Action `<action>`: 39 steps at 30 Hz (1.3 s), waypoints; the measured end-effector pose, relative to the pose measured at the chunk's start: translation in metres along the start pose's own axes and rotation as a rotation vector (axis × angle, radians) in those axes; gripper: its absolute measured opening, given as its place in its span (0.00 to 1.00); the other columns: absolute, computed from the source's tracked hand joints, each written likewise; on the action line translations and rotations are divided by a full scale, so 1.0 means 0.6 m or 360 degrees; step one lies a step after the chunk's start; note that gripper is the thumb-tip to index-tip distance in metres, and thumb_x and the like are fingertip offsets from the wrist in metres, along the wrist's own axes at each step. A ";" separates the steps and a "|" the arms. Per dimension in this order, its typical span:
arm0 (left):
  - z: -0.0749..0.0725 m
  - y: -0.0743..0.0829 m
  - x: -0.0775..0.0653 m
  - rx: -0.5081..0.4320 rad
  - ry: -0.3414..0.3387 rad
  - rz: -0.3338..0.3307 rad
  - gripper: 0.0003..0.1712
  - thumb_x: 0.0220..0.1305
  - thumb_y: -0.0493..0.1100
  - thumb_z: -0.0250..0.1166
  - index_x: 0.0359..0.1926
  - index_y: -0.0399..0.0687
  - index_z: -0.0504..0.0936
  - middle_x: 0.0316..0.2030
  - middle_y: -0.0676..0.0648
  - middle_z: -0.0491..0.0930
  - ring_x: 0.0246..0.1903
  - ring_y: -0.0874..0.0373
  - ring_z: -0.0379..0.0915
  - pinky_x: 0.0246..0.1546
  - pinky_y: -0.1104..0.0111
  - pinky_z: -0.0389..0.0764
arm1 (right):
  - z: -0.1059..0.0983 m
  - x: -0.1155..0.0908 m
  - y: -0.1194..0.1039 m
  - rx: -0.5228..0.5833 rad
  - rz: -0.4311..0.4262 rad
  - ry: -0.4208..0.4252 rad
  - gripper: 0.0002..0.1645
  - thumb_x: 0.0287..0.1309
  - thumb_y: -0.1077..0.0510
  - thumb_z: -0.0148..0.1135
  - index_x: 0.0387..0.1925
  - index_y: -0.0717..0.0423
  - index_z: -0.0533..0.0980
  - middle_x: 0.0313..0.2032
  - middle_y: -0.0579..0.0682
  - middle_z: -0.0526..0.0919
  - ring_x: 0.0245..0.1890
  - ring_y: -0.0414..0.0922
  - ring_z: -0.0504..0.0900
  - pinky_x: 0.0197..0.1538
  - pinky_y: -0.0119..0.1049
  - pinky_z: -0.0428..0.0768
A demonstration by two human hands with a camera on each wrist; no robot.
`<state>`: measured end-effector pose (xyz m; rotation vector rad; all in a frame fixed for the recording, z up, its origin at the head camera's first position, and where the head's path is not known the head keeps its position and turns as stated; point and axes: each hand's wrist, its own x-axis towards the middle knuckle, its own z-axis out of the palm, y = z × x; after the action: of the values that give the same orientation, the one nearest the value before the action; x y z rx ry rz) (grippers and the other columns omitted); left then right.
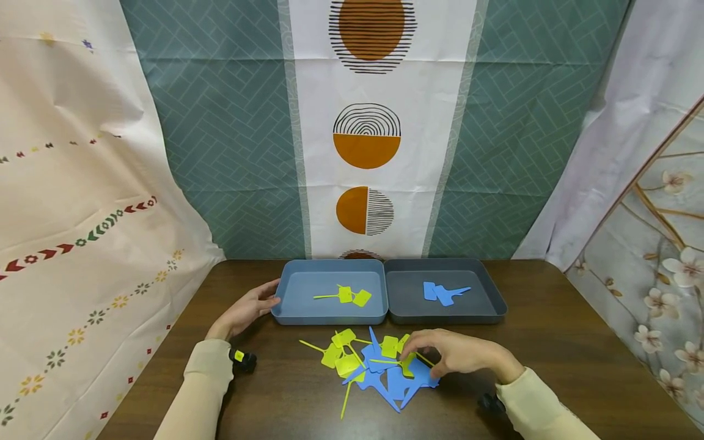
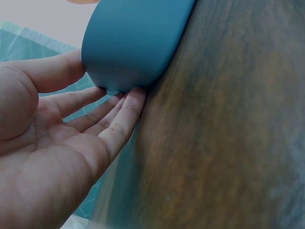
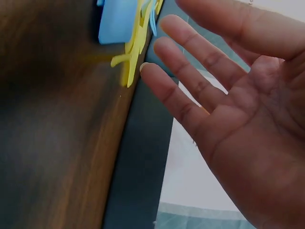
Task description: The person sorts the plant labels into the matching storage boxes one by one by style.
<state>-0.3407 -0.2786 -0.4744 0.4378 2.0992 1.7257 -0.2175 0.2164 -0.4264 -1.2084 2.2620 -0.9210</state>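
At the blue-grey tray (image 1: 299,313), my left hand (image 1: 249,310) rests its fingertips against the outer left end wall, fingers fairly straight. The left wrist view shows the thumb and fingers touching that tray's wall (image 2: 133,43). My right hand (image 1: 462,352) is over a mixed pile of T-shaped plant labels, its fingers loosely bent and the thumb apart from them. Yellow plant labels (image 1: 346,365) and blue plant labels (image 1: 397,384) overlap in the pile. In the right wrist view, the right hand's (image 3: 228,100) fingers are spread near a yellow label (image 3: 136,47); the index fingertip is out of view.
Two yellow labels (image 1: 361,298) lie in the blue-grey tray. Beside it, a dark grey tray (image 1: 484,308) holds blue labels (image 1: 444,294). Both trays stand at the back of the brown wooden table (image 1: 286,400), before a hanging patterned cloth (image 1: 231,153).
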 end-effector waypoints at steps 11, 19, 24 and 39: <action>-0.003 0.000 -0.003 0.0038 -0.0015 0.0025 0.40 0.82 0.37 0.52 0.82 0.34 0.41 0.80 0.28 0.40 0.78 0.29 0.39 0.75 0.38 0.48 | 0.013 0.000 0.002 -0.0312 0.0008 -0.0033 0.42 0.45 0.75 0.74 0.61 0.43 0.81 0.58 0.39 0.76 0.62 0.40 0.70 0.65 0.41 0.74; -0.003 -0.004 -0.001 0.0075 -0.0018 0.0018 0.41 0.82 0.39 0.52 0.82 0.34 0.39 0.80 0.28 0.42 0.77 0.31 0.45 0.75 0.40 0.52 | 0.029 0.009 0.013 -0.0399 0.0028 0.0012 0.39 0.42 0.73 0.77 0.56 0.39 0.82 0.51 0.34 0.75 0.57 0.35 0.69 0.62 0.38 0.74; -0.003 -0.003 0.001 0.0057 -0.0007 0.0016 0.40 0.82 0.38 0.52 0.82 0.34 0.40 0.79 0.27 0.43 0.77 0.30 0.46 0.75 0.40 0.52 | 0.029 0.010 0.015 -0.0344 0.0023 0.0035 0.37 0.45 0.74 0.75 0.55 0.40 0.83 0.51 0.33 0.77 0.53 0.34 0.72 0.59 0.36 0.76; -0.003 -0.002 -0.002 0.0020 -0.0013 0.0027 0.40 0.81 0.36 0.52 0.82 0.34 0.40 0.79 0.27 0.42 0.77 0.30 0.44 0.75 0.39 0.50 | 0.004 0.008 0.015 0.0149 0.0030 0.0331 0.18 0.60 0.73 0.66 0.48 0.53 0.85 0.45 0.50 0.87 0.34 0.37 0.75 0.36 0.31 0.78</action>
<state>-0.3406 -0.2811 -0.4752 0.4670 2.1074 1.7178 -0.2237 0.2149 -0.4347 -1.0928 2.3543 -1.1804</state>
